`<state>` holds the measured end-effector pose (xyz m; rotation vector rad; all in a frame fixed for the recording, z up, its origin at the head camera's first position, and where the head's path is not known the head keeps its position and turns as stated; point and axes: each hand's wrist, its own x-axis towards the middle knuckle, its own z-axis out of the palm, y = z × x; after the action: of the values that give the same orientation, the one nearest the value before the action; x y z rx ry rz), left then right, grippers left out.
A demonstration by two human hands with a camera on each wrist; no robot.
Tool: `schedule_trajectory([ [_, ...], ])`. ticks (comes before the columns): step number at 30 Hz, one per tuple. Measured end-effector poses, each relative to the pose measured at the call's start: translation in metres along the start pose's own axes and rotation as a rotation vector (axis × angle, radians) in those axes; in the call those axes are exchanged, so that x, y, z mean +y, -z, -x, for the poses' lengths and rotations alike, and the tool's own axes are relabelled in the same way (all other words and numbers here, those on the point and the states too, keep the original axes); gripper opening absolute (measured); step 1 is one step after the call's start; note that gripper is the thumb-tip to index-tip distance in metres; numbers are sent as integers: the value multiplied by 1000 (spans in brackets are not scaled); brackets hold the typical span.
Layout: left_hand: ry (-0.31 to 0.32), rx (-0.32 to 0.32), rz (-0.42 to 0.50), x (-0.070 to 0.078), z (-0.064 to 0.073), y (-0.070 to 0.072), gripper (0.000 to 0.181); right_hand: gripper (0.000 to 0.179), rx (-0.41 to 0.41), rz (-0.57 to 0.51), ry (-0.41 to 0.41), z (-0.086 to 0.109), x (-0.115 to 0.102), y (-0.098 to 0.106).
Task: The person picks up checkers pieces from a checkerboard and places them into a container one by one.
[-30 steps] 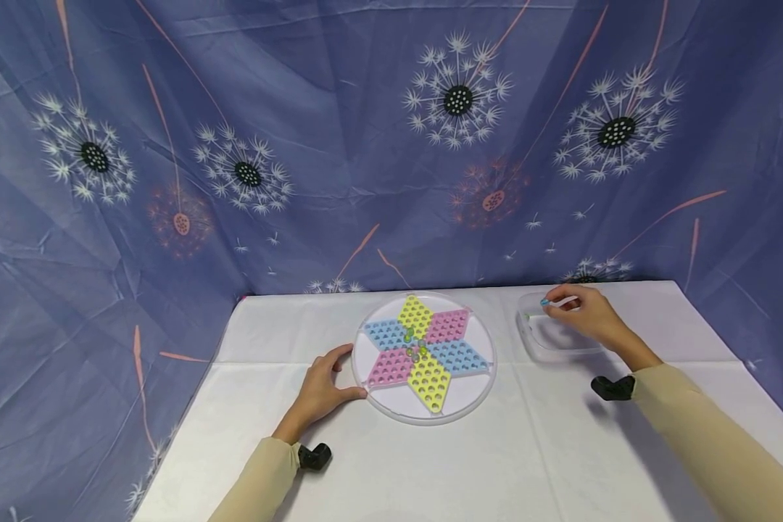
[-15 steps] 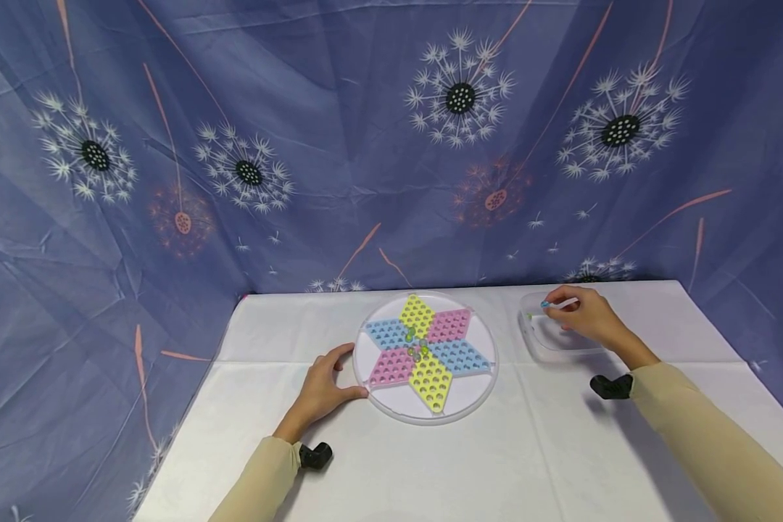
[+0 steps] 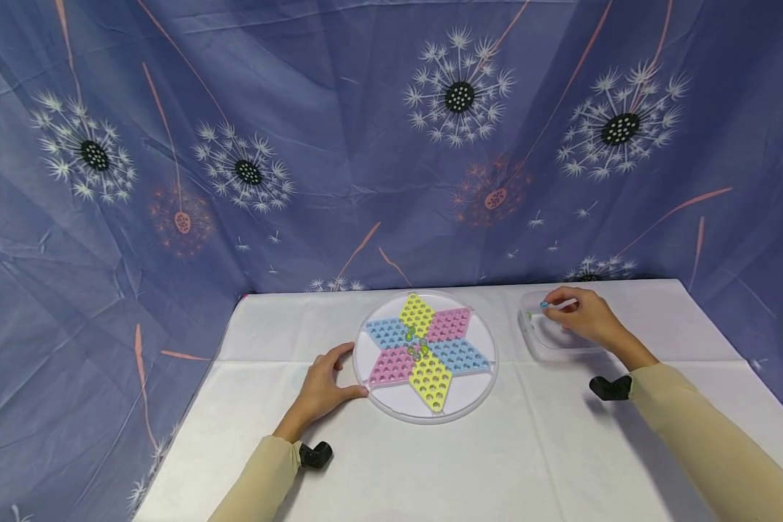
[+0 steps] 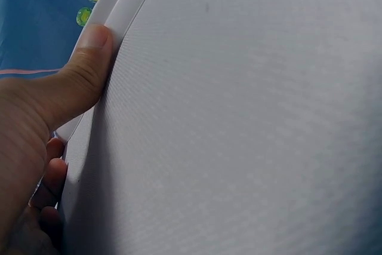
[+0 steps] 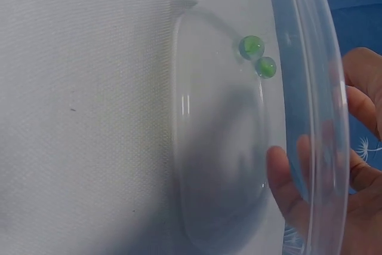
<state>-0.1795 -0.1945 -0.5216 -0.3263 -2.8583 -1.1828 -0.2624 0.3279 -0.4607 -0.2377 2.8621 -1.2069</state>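
Note:
A round Chinese checkers board (image 3: 470,395) with a yellow, pink and blue star lies on the table, several glass marbles (image 3: 423,350) in its central holes. My left hand (image 3: 320,391) rests at the board's left side, thumb and fingers spread against the rim. In the left wrist view its thumb (image 4: 89,64) lies along the white rim. At the right, my right hand (image 3: 587,315) pinches a small blue marble (image 3: 544,304) over a clear plastic box (image 3: 548,355). Two green marbles (image 5: 252,47) lie in the box in the right wrist view, where the pinched marble is hidden.
A white cloth (image 3: 444,471) covers the table. Behind it hangs a blue curtain (image 3: 339,145) with dandelion prints, close to the table's back edge. A black wrist camera (image 3: 315,455) sits on the left wrist, another black camera (image 3: 610,388) on the right.

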Motion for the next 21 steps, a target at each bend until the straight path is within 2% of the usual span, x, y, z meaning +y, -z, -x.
schedule_trajectory([
  [7,1,4,7,1,0,1,95,56,14,33,29,0,0,-1],
  [21,12,-5,8,1,-1,1,96,55,15,24,41,2,-1,0],
])
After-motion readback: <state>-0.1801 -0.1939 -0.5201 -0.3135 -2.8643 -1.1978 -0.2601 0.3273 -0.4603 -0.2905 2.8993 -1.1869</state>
